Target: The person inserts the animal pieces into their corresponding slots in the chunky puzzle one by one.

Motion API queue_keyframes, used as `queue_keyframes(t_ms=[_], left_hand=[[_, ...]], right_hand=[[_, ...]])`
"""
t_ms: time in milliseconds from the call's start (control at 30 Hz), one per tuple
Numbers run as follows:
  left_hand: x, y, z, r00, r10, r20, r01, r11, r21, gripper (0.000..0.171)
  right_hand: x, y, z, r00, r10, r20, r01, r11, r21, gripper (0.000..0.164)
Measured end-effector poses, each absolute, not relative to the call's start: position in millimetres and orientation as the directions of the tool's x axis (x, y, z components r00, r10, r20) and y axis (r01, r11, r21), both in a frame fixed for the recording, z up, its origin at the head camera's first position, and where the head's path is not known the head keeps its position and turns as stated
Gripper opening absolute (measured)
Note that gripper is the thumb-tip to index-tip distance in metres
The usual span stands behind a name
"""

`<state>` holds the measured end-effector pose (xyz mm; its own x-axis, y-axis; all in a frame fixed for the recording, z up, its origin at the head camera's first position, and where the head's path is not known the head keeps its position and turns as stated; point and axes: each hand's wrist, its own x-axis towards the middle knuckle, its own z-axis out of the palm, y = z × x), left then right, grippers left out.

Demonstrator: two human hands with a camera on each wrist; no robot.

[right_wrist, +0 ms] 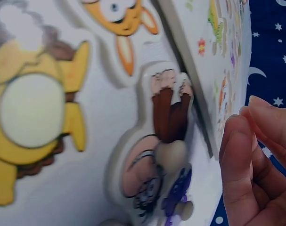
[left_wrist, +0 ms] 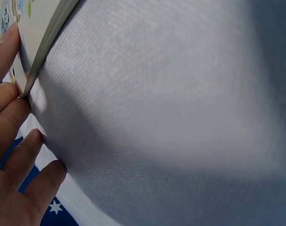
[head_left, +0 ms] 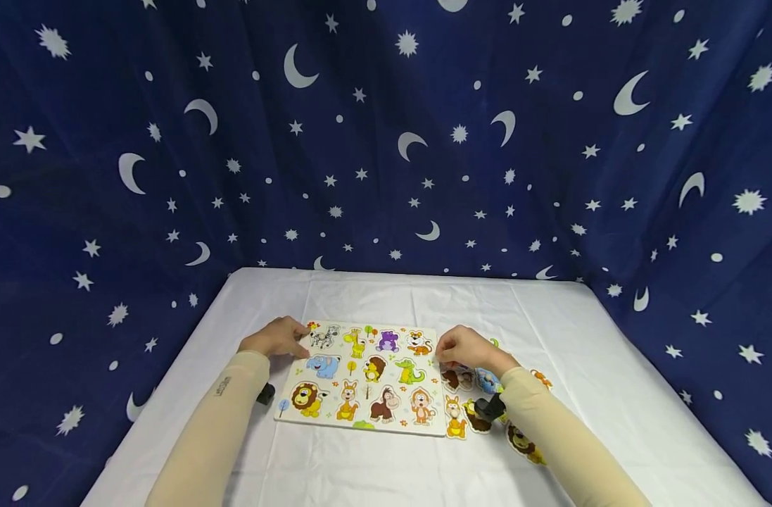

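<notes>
A white puzzle board [head_left: 373, 429] printed with rows of animals lies on the table. My left hand [head_left: 278, 336] grips its upper left edge. In the left wrist view, the thumb [left_wrist: 6, 52] lies over the board's face and a finger touches its edge; the other fingers are spread. At the upper right corner is my right hand [head_left: 466, 348], thumb and index fingertips [right_wrist: 238, 129] together, with nothing visible between them. Beneath and beside that hand lie loose animal pieces: a kangaroo [head_left: 455, 417], a lion [head_left: 523, 443], an elephant [head_left: 487, 380] and a gorilla [right_wrist: 168, 113] with a round knob.
A tiger piece [head_left: 541, 379] lies right of the right forearm, which partly hides several pieces. White cloth covers the table [head_left: 360, 472]. Behind it hangs a dark blue curtain [head_left: 373, 211] with stars and moons. A black wrist camera [head_left: 490, 407] sits under the right wrist.
</notes>
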<state>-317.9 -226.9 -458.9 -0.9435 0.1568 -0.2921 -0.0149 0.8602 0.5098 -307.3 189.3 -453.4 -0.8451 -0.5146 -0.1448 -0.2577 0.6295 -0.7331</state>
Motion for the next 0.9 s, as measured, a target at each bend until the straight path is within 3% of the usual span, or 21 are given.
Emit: queue_keyframes(t_ms=[367,900], left_hand=[[-323,-224,-447,-0.944,0.157,-0.292,-0.006,0.872,0.489,0.068],[-318,-226,-454,-0.944,0.160,-0.290,-0.007,0.866,0.500,0.066]], right_hand=[[-301,197,-457,-0.857,-0.485,-0.174,-0.194,0.617,-0.763,0.011],[-298,213,-462,-0.862,-0.487,-0.139,-0.236,0.628,-0.742,0.007]])
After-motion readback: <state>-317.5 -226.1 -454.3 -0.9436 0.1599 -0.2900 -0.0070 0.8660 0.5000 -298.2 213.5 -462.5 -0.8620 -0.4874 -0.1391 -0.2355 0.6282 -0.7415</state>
